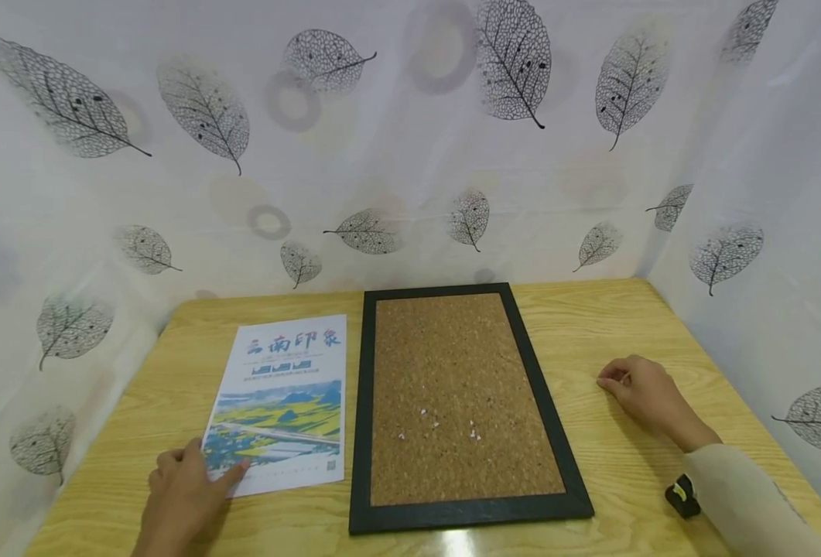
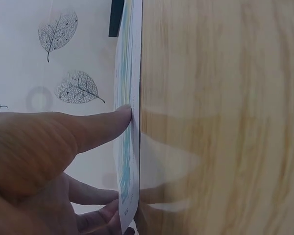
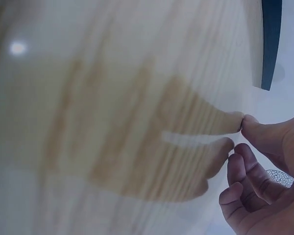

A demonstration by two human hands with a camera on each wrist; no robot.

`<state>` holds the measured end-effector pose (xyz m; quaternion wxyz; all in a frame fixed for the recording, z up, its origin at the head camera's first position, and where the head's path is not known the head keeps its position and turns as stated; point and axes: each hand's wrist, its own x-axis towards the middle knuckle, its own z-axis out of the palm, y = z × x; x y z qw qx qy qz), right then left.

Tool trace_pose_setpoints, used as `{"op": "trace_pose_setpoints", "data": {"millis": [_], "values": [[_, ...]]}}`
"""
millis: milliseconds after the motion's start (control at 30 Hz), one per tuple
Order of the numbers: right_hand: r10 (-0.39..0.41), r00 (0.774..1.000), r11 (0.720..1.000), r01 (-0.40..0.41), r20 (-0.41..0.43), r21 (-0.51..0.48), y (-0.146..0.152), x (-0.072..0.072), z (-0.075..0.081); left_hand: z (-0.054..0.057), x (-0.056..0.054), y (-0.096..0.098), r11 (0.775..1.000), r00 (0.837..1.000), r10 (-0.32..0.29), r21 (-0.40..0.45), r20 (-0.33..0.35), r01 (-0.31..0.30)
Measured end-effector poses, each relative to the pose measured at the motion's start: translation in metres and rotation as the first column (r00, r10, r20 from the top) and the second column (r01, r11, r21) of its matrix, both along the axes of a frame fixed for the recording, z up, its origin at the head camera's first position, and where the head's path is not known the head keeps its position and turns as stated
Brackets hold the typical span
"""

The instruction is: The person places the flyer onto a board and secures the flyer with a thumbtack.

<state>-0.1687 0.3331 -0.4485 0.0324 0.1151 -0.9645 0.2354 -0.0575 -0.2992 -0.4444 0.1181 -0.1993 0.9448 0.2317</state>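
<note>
On the left of the table lies a printed poster [image 1: 285, 406], with Chinese lettering above a landscape picture. My left hand [image 1: 186, 487] rests at its lower left corner. Its thumb [image 2: 105, 126] lies extended on the printed face, while the other fingers are at the left edge, some hidden by the sheet. To the poster's right is a cork board [image 1: 452, 348] in a black frame, with several small white bits [image 1: 473, 433] on the cork. My right hand [image 1: 650, 398] is right of the board, fingertips at the tabletop, loosely bent and holding nothing.
A small black object [image 1: 683, 495] with a yellow mark sits beside the right sleeve [image 1: 744, 495]. Behind the wooden table [image 1: 577, 309] and along its sides hangs a white cloth [image 1: 410, 162] printed with leaves.
</note>
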Motion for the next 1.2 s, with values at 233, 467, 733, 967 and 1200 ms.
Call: {"op": "trace_pose_setpoints", "data": {"millis": [233,467,733,967,1200], "values": [[0.003,1.0,1.0,-0.003,0.006,-0.005,0.001,-0.002,0.0,0.0,-0.001,-0.004,1.0,1.0,0.004,0.031,0.0,-0.004],[-0.014,1.0,1.0,0.014,0.02,0.004,0.001,-0.003,0.001,0.004,-0.001,-0.011,0.996,1.0,-0.008,0.093,0.001,0.008],[-0.016,1.0,1.0,0.016,0.021,0.012,0.002,-0.004,0.0,0.006,-0.004,-0.016,0.993,1.0,0.0,0.121,0.027,-0.004],[-0.014,1.0,1.0,0.014,0.027,0.008,0.003,-0.005,0.001,0.006,-0.003,-0.018,0.986,0.997,-0.006,0.166,-0.077,0.019],[-0.016,0.999,1.0,0.016,0.035,0.006,0.003,-0.004,0.001,0.005,-0.005,-0.019,0.979,0.996,0.055,0.199,-0.075,-0.039]]}}
